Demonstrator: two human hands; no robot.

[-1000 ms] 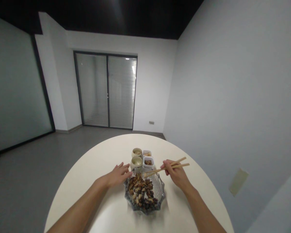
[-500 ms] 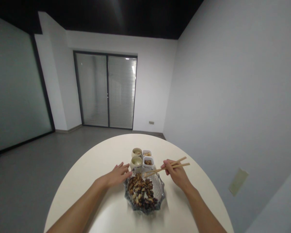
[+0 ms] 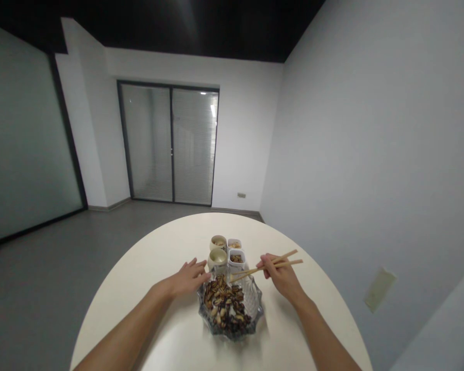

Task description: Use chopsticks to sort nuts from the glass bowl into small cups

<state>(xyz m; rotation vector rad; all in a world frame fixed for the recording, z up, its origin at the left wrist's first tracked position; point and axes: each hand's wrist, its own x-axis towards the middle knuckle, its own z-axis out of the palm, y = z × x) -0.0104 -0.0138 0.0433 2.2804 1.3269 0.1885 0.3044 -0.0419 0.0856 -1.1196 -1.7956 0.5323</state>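
Note:
A pair of wooden chopsticks point(image 3: 284, 260) is held in my right hand point(image 3: 279, 274), closed around them. Their tips hover at the far part of a clear glass bowl point(image 3: 255, 299) with a scalloped rim. Inside the bowl lie brown striped seeds or nuts point(image 3: 220, 293) and darker pieces mixed with pale ones point(image 3: 232, 315). Whether the tips pinch a small pale piece is too small to tell. Fingers spread, my left hand point(image 3: 189, 278) rests at the bowl's left rim, holding nothing.
Behind the bowl stand two cream cups point(image 3: 217, 257) and two small white containers, the nearer one point(image 3: 237, 264) with brown pieces in it. All sit on a round white table point(image 3: 170, 232). A white wall point(image 3: 371, 154) rises to the right.

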